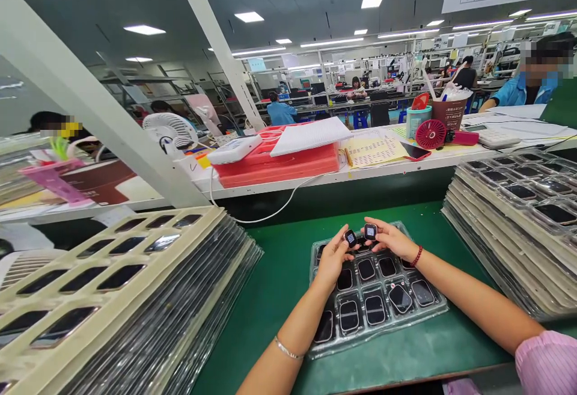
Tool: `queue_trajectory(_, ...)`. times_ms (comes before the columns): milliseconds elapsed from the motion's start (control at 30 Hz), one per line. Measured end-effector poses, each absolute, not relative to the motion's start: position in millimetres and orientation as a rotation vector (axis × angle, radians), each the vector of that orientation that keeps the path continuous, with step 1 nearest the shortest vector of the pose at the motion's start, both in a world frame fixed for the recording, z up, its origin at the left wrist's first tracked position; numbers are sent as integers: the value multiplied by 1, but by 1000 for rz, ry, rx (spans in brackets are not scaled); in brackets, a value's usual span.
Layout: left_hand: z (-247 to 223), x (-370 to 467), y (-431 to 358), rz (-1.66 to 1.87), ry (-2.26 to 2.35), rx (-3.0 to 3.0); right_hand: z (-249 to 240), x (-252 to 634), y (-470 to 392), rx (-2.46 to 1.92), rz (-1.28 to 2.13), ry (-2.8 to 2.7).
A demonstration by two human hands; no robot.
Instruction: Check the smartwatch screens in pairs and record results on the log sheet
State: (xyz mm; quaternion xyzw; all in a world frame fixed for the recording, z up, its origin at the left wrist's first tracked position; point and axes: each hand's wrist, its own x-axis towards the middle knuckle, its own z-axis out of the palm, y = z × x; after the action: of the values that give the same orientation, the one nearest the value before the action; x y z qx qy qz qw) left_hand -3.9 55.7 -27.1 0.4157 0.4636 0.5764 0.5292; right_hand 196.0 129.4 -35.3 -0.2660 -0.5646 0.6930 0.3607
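My left hand (334, 255) is closed on a small black smartwatch body (350, 238) with a lit, code-like pattern on its screen. A second smartwatch body (370, 231), its screen also lit, is pinched in my right hand (393, 240). Both are held side by side, slightly apart, over the far part of a clear plastic tray (360, 339). Dark-screened watch bodies (375, 309) lie in the tray's pockets, one of them turned askew (400, 298). My hands hide some of the far pockets.
Tall stacks of filled trays stand on the left (180, 299) and right (491, 232) of the green bench mat (265, 323). Behind, a white shelf (288, 181) carries red foam sheets (279, 166), a pink handheld fan (430, 134) and a phone (415, 151). Other people sit farther back.
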Motion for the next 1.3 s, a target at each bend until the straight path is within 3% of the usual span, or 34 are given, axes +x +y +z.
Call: queue_trajectory(1300,-20,1,54,1269,1142,1197,-27,201,129,-580,1745,-1745)
